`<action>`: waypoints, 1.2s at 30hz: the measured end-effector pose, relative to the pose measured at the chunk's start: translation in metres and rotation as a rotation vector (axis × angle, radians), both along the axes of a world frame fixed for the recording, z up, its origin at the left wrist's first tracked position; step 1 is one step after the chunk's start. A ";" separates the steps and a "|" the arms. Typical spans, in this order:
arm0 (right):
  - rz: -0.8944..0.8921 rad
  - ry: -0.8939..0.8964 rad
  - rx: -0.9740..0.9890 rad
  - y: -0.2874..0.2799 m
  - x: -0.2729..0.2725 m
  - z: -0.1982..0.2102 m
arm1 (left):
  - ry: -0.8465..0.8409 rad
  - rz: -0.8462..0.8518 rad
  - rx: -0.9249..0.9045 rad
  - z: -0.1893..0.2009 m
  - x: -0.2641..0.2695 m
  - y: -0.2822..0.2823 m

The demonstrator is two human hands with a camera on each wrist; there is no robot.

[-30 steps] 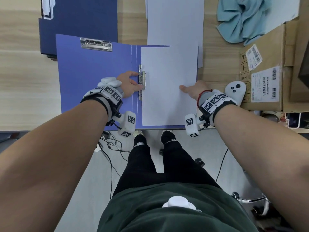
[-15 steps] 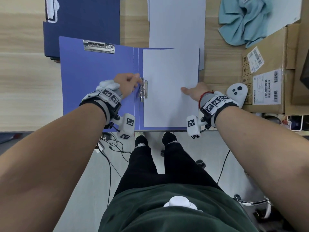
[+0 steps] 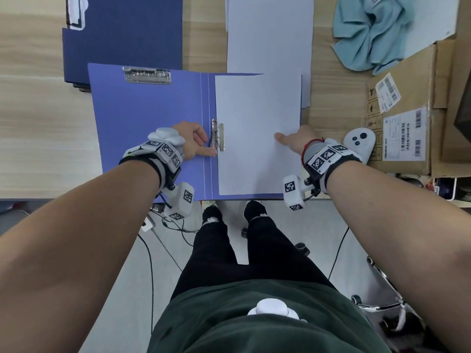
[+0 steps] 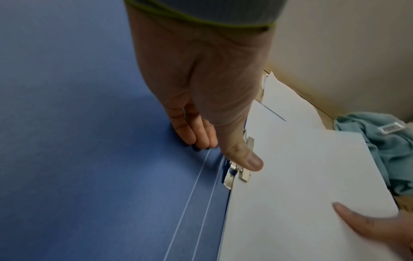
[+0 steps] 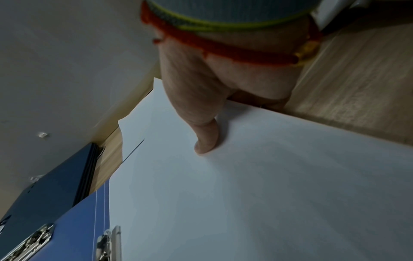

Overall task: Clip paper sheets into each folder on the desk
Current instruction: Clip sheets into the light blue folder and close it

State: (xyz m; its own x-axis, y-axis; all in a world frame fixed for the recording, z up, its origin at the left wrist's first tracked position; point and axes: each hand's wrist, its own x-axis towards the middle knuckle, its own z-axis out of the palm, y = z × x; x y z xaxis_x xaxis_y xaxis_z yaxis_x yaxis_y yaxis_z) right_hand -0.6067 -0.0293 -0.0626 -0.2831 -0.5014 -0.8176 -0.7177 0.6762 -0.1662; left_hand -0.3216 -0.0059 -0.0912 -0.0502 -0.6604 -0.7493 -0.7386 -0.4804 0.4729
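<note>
Lying open and flat on the table, the blue folder sits at the near edge, its spine creases running front to back. A white paper sheet covers the folder's right half, its left edge tucked at the metal side clip next to the spine. A second metal clip is fixed at the far edge of the left half.

Left hand: thumb extended, tip pressing on the side clip's lever; the other fingers are curled with their tips touching the blue cover just left of the spine creases. From the left wrist view the thumb lies across the clip's plate, right at the sheet's edge. Whether the clip is fully closed on the sheet, I cannot tell.

Right hand: at the sheet's right edge, thumb flat on top of the paper, pointing inward. The right wrist view shows the other fingers going under the edge of the sheet, so the hand pinches it; those fingers are mostly hidden.

Beyond the open folder: a stack of dark blue folders at far left, and a pile of loose white sheets partly under the open folder's far right corner. A crumpled teal cloth, a cardboard box with shipping labels and a white controller lie to the right.
</note>
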 end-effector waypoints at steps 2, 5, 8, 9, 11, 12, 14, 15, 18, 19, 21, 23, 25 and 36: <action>0.007 -0.003 -0.002 0.000 0.000 0.000 | -0.078 -0.064 -0.001 0.003 -0.005 0.000; 0.006 -0.007 -0.005 0.000 -0.001 -0.002 | -0.171 -0.113 -0.014 0.005 -0.015 0.001; 0.011 0.001 -0.011 0.001 -0.002 -0.004 | -0.238 -0.164 -0.006 0.005 -0.023 0.000; 0.013 0.003 -0.012 0.001 -0.003 -0.004 | -0.254 -0.174 0.001 0.004 -0.024 0.000; 0.020 0.008 -0.012 0.001 -0.002 -0.003 | -0.274 -0.170 0.014 0.003 -0.025 -0.001; 0.021 0.009 -0.013 0.001 -0.003 -0.003 | -0.278 -0.171 0.019 0.001 -0.025 -0.001; 0.013 0.011 -0.017 0.001 -0.003 -0.004 | -0.278 -0.183 0.035 0.000 -0.024 -0.001; 0.012 0.011 -0.020 0.001 -0.003 -0.005 | -0.275 -0.187 0.040 0.001 -0.024 -0.001; 0.030 0.016 -0.015 -0.002 -0.001 -0.001 | -0.266 -0.191 0.055 0.002 -0.022 -0.003; 0.042 0.019 -0.010 -0.004 -0.001 0.000 | -0.261 -0.196 0.069 0.002 -0.022 -0.004; 0.039 0.008 -0.011 -0.006 -0.003 0.003 | -0.253 -0.210 0.091 0.003 -0.022 -0.004; 0.050 0.007 -0.021 -0.007 -0.009 0.001 | -0.259 -0.220 0.088 0.005 -0.022 -0.003; 0.024 0.012 -0.045 -0.006 -0.017 0.000 | -0.265 -0.232 0.091 0.007 -0.023 -0.003; -0.134 0.024 -0.193 -0.059 -0.028 0.021 | -0.252 -0.174 -0.186 0.034 -0.034 -0.031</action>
